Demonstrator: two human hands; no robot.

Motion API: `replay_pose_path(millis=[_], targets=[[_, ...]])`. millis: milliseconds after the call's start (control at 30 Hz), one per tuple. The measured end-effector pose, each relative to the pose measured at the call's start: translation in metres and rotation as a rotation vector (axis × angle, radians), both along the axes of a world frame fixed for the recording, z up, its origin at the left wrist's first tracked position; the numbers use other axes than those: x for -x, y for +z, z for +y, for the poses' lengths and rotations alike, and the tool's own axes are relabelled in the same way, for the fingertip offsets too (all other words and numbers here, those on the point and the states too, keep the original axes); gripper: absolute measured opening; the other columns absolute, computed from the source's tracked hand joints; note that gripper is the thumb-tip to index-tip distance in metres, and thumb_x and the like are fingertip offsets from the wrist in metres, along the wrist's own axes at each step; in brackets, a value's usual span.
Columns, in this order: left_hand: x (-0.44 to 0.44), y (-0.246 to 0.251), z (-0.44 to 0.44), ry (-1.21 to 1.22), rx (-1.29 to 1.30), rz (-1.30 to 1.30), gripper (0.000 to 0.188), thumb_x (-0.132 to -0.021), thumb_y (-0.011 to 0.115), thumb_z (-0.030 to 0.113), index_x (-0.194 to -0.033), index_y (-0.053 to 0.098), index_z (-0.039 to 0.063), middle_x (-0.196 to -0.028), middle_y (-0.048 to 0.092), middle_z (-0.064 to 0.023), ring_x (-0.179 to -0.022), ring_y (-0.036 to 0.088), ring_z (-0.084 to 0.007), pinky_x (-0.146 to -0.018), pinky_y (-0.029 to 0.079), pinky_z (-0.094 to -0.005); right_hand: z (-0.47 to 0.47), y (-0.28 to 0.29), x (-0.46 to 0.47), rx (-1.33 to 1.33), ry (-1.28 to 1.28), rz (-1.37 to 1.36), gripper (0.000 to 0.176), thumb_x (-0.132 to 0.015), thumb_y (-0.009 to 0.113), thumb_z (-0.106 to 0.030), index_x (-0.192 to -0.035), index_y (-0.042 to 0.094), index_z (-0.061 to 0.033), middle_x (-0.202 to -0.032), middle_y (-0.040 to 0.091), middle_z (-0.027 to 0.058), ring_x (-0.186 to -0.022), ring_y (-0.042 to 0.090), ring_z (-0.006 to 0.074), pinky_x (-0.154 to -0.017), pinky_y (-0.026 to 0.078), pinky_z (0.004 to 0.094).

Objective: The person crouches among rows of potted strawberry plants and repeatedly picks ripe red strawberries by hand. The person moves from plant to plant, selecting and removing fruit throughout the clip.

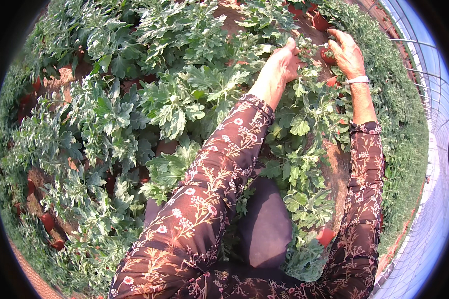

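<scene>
Leafy potted chrysanthemum plants (176, 108) with small pale buds fill the view. My left hand (284, 61) is at the top of one budded chrysanthemum stem (305, 46), its fingers curled among the leaves; whether they grip the stem is hard to tell. Just right of that plant, my right hand (346, 54) is raised with thumb and forefinger near each other, close to a small pale thing that I cannot make out. A white band (357, 79) circles my right wrist. A reddish plastic pot (320, 22) shows just above my right hand.
Reddish pots (325, 236) stand among the plants on brown soil (335, 164). My knee (265, 224) is between plants below my arms. More dense rows (404, 160) of plants run along the right, beside a curved metal greenhouse frame (430, 74).
</scene>
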State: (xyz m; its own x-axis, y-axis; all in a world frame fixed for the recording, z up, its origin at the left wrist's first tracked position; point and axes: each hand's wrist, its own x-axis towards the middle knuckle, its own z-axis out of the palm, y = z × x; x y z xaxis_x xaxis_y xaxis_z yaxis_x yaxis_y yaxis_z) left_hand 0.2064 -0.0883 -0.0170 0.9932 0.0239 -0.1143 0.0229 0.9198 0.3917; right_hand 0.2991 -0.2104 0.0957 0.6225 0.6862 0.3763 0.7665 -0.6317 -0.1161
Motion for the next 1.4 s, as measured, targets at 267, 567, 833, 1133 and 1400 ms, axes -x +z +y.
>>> replay_pose_path(millis=[267,567,833,1133,1400], targets=[[-0.018,-0.025,0.009,0.018,0.052,-0.088,0.072,-0.091,0.028,0.063,-0.127,0.042,0.003,-0.124,0.050,-0.0182,-0.109,0.049,-0.0375,-0.089,0.041,-0.0558,0.069,0.017,0.051,0.487,0.422,-0.123,0.021,-0.073,0.064,-0.022,-0.091,0.065,-0.0113,-0.088,0.063,0.0088,-0.084,0.062,0.0279,-0.074,0.049,0.0365],[-0.002,-0.009,0.006,-0.014,-0.122,0.166,0.076,-0.090,0.032,0.063,-0.124,0.043,-0.004,-0.134,0.037,-0.0265,-0.124,0.032,-0.0393,-0.094,0.032,-0.0593,0.094,0.031,0.011,0.830,-0.003,0.491,0.015,-0.070,0.065,-0.012,-0.078,0.065,0.0011,-0.062,0.062,0.0078,-0.049,0.059,0.0163,-0.046,0.049,0.0268],[0.007,-0.001,0.008,-0.039,-0.198,0.198,0.078,-0.089,0.038,0.063,-0.125,0.042,-0.006,-0.140,0.030,-0.0296,-0.131,0.025,-0.0421,-0.101,0.019,-0.0610,0.098,0.032,0.013,1.019,-0.062,0.518,0.009,-0.067,0.062,-0.005,-0.071,0.063,0.0034,-0.056,0.060,0.0082,-0.050,0.064,0.0169,-0.043,0.049,0.0269],[0.000,-0.006,0.004,0.010,-0.228,0.122,0.074,-0.090,0.038,0.061,-0.122,0.048,-0.004,-0.133,0.042,-0.0251,-0.126,0.031,-0.0399,-0.097,0.017,-0.0655,0.113,0.012,0.020,1.202,0.195,0.080,0.020,-0.059,0.068,-0.013,-0.062,0.062,0.0058,-0.058,0.059,0.0190,-0.052,0.061,0.0250,-0.047,0.047,0.0369],[-0.007,-0.019,0.018,0.023,-0.183,0.209,0.065,-0.092,0.035,0.059,-0.118,0.053,0.002,-0.133,0.045,-0.0203,-0.119,0.038,-0.0345,-0.097,0.021,-0.0642,0.100,-0.004,0.001,0.654,0.002,0.240,0.025,-0.065,0.066,-0.024,-0.069,0.063,0.0006,-0.061,0.061,0.0117,-0.050,0.057,0.0217,-0.046,0.045,0.0342]])
